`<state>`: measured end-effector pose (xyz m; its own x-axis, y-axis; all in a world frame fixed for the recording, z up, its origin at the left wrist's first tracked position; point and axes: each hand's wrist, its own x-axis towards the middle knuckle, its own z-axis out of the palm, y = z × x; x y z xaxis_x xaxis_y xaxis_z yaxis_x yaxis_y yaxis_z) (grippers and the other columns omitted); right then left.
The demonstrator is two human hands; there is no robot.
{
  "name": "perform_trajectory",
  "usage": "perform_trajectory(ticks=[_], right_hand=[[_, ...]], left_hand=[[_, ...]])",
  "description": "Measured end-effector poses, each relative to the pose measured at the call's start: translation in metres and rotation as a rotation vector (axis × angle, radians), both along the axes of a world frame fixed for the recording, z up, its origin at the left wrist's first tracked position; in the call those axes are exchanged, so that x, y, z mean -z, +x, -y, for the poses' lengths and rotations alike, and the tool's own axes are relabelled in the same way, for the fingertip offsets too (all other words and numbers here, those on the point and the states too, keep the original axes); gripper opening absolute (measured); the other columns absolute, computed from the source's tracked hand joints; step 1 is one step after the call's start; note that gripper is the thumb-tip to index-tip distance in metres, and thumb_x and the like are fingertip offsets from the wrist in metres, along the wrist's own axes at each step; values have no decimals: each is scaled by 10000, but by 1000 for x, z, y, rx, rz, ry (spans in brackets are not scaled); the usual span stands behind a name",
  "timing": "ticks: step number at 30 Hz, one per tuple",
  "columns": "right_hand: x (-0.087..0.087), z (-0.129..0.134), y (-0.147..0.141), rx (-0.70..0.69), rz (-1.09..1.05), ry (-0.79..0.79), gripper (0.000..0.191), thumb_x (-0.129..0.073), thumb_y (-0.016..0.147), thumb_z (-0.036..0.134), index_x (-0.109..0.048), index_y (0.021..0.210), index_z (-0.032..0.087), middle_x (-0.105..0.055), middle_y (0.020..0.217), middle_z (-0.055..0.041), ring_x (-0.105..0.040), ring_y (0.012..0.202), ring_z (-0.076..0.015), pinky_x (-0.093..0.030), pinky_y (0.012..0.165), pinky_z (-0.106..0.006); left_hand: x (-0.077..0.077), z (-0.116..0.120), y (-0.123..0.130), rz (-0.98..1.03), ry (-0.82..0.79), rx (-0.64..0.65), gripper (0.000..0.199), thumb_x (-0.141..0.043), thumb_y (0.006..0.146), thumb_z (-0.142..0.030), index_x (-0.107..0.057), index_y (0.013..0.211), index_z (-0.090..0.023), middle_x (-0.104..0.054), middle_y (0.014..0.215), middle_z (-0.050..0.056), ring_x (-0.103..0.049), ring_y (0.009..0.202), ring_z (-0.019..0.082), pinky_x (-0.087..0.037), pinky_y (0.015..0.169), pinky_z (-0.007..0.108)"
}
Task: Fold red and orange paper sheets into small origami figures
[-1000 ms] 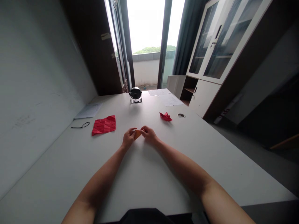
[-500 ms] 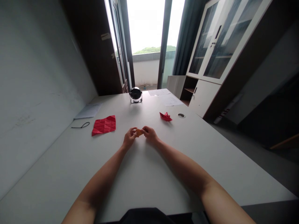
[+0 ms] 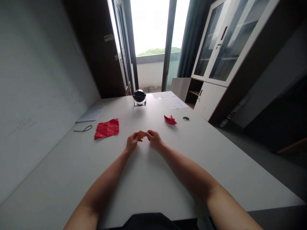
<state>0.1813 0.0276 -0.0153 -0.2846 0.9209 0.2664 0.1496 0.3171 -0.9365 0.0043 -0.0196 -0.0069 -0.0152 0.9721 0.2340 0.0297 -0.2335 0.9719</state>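
Observation:
A small orange folded paper [image 3: 141, 134] is held between my two hands, above the middle of the white table [image 3: 144, 179]. My left hand [image 3: 132, 141] pinches its left side. The fingers of my right hand [image 3: 153, 137] are closed on its right edge. To the left lies a creased red paper sheet [image 3: 106, 128], spread flat. A red folded paper boat [image 3: 170, 119] stands to the right, beyond my right hand.
A black loop of cord [image 3: 83, 129] and white papers [image 3: 90, 114] lie at the left by the wall. A round black and silver device [image 3: 139, 97] stands at the back. More papers [image 3: 176, 103] and a round table hole [image 3: 186, 118] are at the right.
The fingers of my left hand have shifted on the orange paper, and more of its surface shows now. My right hand has barely moved.

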Motion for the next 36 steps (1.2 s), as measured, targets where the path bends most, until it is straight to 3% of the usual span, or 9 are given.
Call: perform_trajectory(ticks=[4, 10, 24, 30, 36], right_hand=[[-1, 1, 1, 36, 34, 37, 384, -555, 865, 561, -562, 722, 205, -537, 546, 30, -466, 496, -120, -351, 504, -243], [-2, 2, 1, 50, 21, 43, 415, -530, 875, 583, -548, 701, 207, -541, 543, 22, -476, 500, -126, -366, 519, -249], [-10, 13, -1, -54, 181, 136, 361, -479, 929, 460, -567, 691, 203, -588, 586, 14, -488, 523, -117, -354, 553, -237], [-6, 12, -1, -57, 286, 260, 344, -449, 958, 432, -566, 720, 212, -604, 645, 11, -468, 558, -119, -331, 590, -237], [-4, 11, 0, -55, 370, 326, 295, -445, 962, 379, -568, 750, 215, -590, 666, -1, -440, 567, -130, -297, 587, -251]], left_hand=[[1, 1, 0, -30, 22, -48, 430, -623, 861, -519, -658, 1077, -149, -715, 896, 68, -652, 655, 153, -534, 646, 304], [-2, 5, -2, -181, 26, -119, 422, -571, 878, -571, -699, 964, -178, -564, 562, -25, -489, 462, 110, -378, 479, 233], [-8, 9, 0, -282, 18, -99, 424, -476, 921, -561, -693, 889, -198, -622, 594, 0, -558, 516, 147, -403, 551, 253], [-6, 8, -2, -427, 37, -97, 442, -414, 952, -549, -649, 796, -208, -608, 566, -8, -555, 508, 145, -401, 562, 258], [-7, 9, 0, -409, 35, -101, 431, -428, 945, -551, -655, 817, -209, -618, 573, -6, -566, 525, 151, -406, 578, 259]])
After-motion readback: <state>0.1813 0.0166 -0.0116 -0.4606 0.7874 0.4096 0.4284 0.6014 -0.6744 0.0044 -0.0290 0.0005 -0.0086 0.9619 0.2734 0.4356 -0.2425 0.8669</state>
